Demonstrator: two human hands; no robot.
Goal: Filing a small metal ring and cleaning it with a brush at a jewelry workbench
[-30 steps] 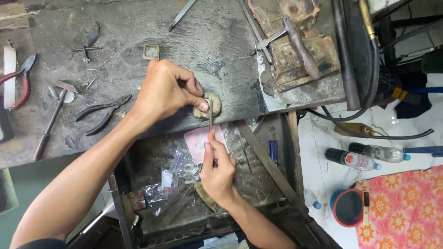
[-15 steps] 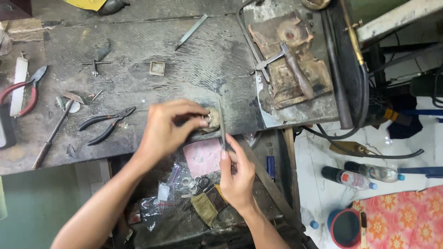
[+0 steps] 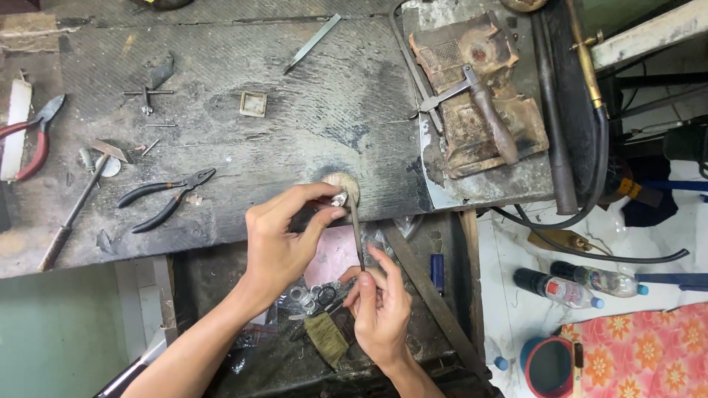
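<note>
Looking down from my head camera at a worn, dark workbench (image 3: pixel 221 147). My left hand (image 3: pixel 284 236) is closed in a pinch, thumb and forefinger gripping a small silvery piece (image 3: pixel 338 200) against a rounded wooden peg (image 3: pixel 344 186) at the bench's front edge. My right hand (image 3: pixel 380 306) sits lower, over the open drawer (image 3: pixel 221 295), fingers closed around the handle end of a thin file (image 3: pixel 355 232), whose tip reaches up to the piece.

What could go wrong, in my judgement: the piece is tiny and held only by fingertips, so a hard stroke could flick it out of the pinch and down into the cluttered drawer, where it would be hard to find. The file could also skid off the metal and catch my left thumb, which lies just beside the contact point. Uneven pressure might bite too deep into one side of the piece.

Containers: the drawer below the bench holds a pink sheet (image 3: pixel 332 254), crumpled clear plastic bags (image 3: pixel 302 298), and an olive-coloured brush or pad (image 3: pixel 326 339) (I cannot tell which). A small square metal tray (image 3: pixel 253 103) sits on the bench; its contents are too small to make out. On the floor at right stand a red-rimmed bucket (image 3: pixel 549 366), its inside dark, and two plastic bottles (image 3: pixel 575 284) lying near it.

Elsewhere on the bench: black pliers (image 3: pixel 166 197), red-handled pliers (image 3: pixel 33 140), a flat file (image 3: pixel 313 43), and a hammer (image 3: pixel 487 110) on a scorched block (image 3: pixel 457 51).
</note>
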